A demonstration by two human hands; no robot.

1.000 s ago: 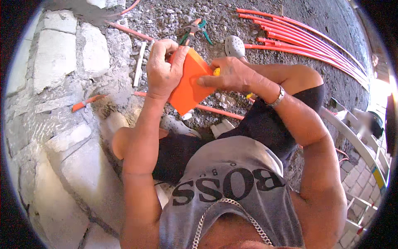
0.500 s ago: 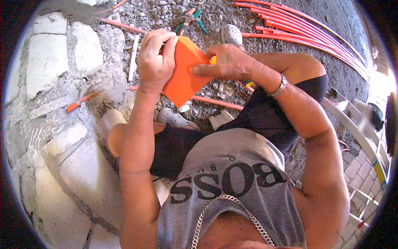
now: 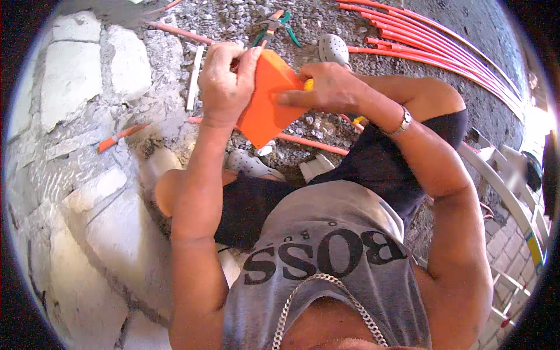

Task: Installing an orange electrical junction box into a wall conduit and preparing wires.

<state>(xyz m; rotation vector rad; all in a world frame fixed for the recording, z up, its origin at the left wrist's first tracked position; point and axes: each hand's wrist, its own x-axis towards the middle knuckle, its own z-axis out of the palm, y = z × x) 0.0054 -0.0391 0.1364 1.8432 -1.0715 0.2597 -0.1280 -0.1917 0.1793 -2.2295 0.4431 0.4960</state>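
An orange plastic box (image 3: 265,114), tilted with one corner toward me, is held up in front of me over the gravel. My left hand (image 3: 226,81) is closed on its upper left edge, thumb along the near face. At the box's right side, my right hand (image 3: 332,87) is closed around a yellow-handled tool (image 3: 308,84). Only a bit of that tool shows, and its working end is hidden. The right thumb lies against the face of the box, slightly smeared by motion.
Hand tools with green and orange handles (image 3: 272,26) lie on the gravel beyond the box. Several orange conduits (image 3: 431,55) are laid out at far right. A stone wall (image 3: 70,76) rises at left, with an orange pipe piece (image 3: 119,137) in it. A ladder (image 3: 510,195) is at right.
The box and both hands appear slightly farther right in the picture, as does the whole background. The right thumb shifts a little against the box; both grips stay the same.
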